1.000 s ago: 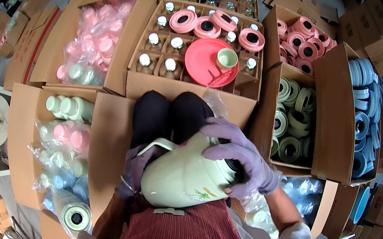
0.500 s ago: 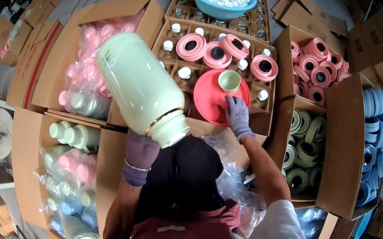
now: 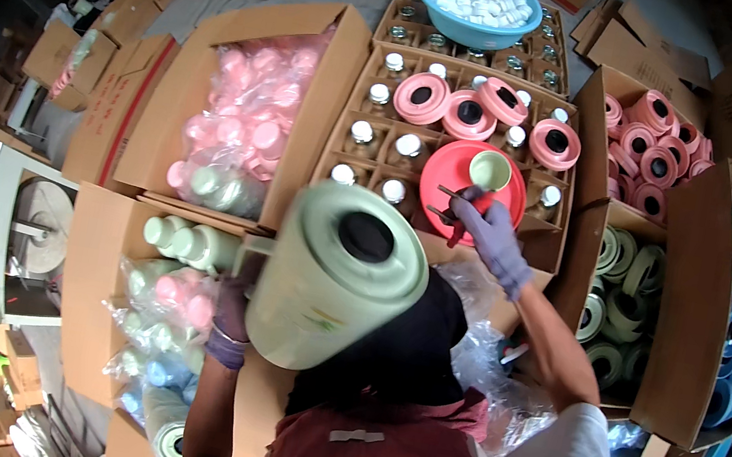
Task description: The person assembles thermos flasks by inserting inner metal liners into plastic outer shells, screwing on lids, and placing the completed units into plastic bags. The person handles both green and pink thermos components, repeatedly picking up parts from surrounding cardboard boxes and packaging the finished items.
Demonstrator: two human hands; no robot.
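Note:
A pale green vacuum flask (image 3: 296, 299) is tilted in front of me, with its round base and black centre facing up. At its left side my left hand (image 3: 233, 311), gloved, is closed on the flask's handle, the fingers partly hidden. My gloved right hand (image 3: 495, 240) grips pliers (image 3: 455, 233) with red handles and two dark prongs spread apart, over the near part of a red plate (image 3: 439, 168). A small green cup (image 3: 490, 170) stands on that plate, just beyond the right hand. The prongs point left and are apart from the flask.
Under the plate is a divided carton (image 3: 333, 150) of white-capped bottles, with pink rings (image 3: 421, 99) on top. Behind it sits a blue basin (image 3: 476, 32) of white caps. Cartons of pink, green and blue rings stand right; bagged pink parts (image 3: 258, 94) and green flasks (image 3: 189, 243) left.
The flask has turned from neck toward me to base up, and come lower and nearer. My right hand, empty over the plate before, now holds the pliers. The view has shifted left.

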